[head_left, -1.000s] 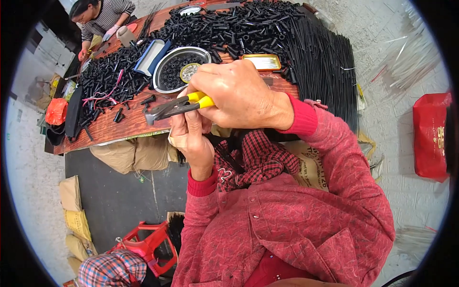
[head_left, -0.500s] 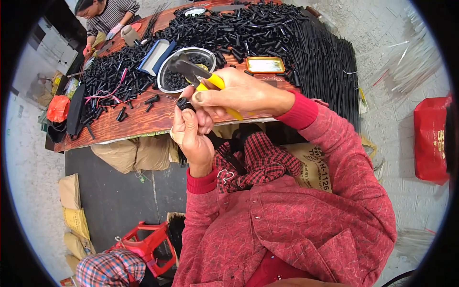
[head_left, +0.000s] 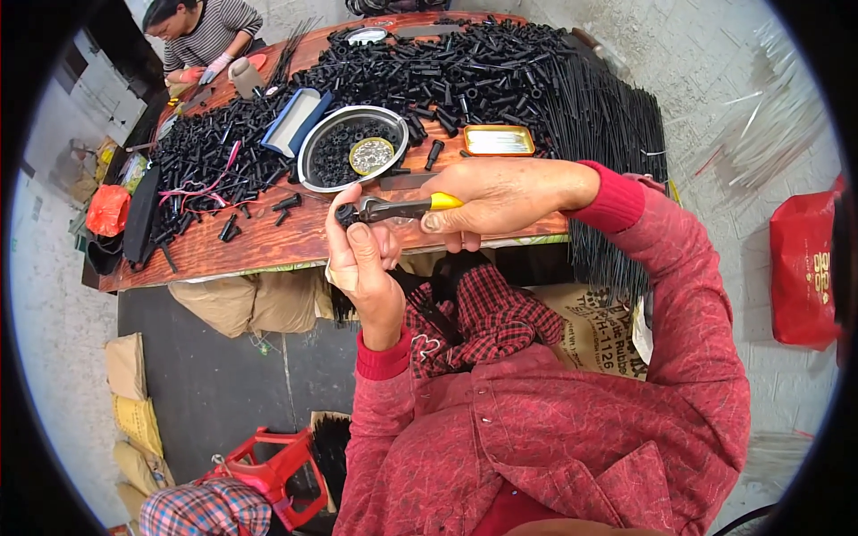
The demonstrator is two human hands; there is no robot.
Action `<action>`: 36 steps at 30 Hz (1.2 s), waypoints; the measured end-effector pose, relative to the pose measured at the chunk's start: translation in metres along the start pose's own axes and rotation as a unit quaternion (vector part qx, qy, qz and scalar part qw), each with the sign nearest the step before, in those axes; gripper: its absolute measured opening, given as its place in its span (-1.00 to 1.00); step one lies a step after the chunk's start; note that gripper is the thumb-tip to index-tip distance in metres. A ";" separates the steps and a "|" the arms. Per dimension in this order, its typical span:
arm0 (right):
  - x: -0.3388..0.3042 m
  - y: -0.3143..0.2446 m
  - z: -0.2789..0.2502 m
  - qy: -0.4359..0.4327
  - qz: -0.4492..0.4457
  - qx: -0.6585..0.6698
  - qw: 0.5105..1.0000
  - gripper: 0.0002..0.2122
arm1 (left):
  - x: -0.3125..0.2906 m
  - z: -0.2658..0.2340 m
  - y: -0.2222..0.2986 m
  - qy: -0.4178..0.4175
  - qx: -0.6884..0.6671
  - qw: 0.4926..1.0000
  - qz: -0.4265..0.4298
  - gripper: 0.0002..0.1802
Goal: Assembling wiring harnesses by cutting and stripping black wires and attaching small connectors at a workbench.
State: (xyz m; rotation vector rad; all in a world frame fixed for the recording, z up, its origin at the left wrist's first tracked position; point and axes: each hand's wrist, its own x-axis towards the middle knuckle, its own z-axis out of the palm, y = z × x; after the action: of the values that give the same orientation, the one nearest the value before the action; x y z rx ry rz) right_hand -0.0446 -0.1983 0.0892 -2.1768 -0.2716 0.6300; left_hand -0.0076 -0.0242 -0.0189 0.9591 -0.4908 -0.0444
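Note:
My left hand (head_left: 362, 263) pinches a small black tubular part (head_left: 347, 214) upright between thumb and fingers, above the table's near edge. My right hand (head_left: 500, 195) is closed round the yellow handles of a pair of pliers (head_left: 398, 210). Their dark jaws point left and meet the top of the black part; whether they grip it I cannot tell. Just beyond my hands stands a metal-rimmed bowl (head_left: 313, 170) of small black rings, with a round, pale gold-rimmed lid or tin (head_left: 372, 155) in it.
Black tubular parts (head_left: 438, 80) heap across the wooden table (head_left: 197, 255), with long black rods (head_left: 608, 125) at the right. A yellow-rimmed tin (head_left: 498, 140) and a blue-and-white box (head_left: 297, 123) lie near the bowl. A co-worker (head_left: 210, 45) sits at the far left.
The pliers have swung from pointing up over the bowl to lying level, jaws at the black part. My right hand has moved slightly right and down. The round lid in the bowl now shows.

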 end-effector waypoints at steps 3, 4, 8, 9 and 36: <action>0.000 -0.006 -0.006 0.005 -0.001 -0.044 0.999 -0.77 | 0.001 0.002 -0.002 0.025 0.038 0.999 -0.004 -0.60; 0.000 -0.009 -0.008 -0.003 0.013 -0.091 0.996 -0.78 | 0.001 0.004 -0.002 0.024 0.039 0.999 -0.005 -0.60; -0.002 -0.009 -0.003 0.040 0.011 -0.042 0.998 -0.78 | -0.002 0.012 -0.002 0.058 0.099 0.993 0.006 -0.66; -0.004 -0.016 -0.002 0.073 0.010 -0.197 0.978 -0.79 | -0.002 0.012 -0.003 0.066 0.125 0.990 0.015 -0.67; 0.002 -0.028 -0.022 -0.009 0.052 -0.178 0.983 -0.73 | -0.004 0.017 -0.001 0.064 0.108 0.992 0.013 -0.62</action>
State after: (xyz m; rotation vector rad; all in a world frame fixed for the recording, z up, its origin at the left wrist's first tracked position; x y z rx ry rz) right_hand -0.0307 -0.1948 0.1219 -2.5424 -0.2991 0.7023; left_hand -0.0177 -0.0371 -0.0132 1.1599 -0.3954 0.0948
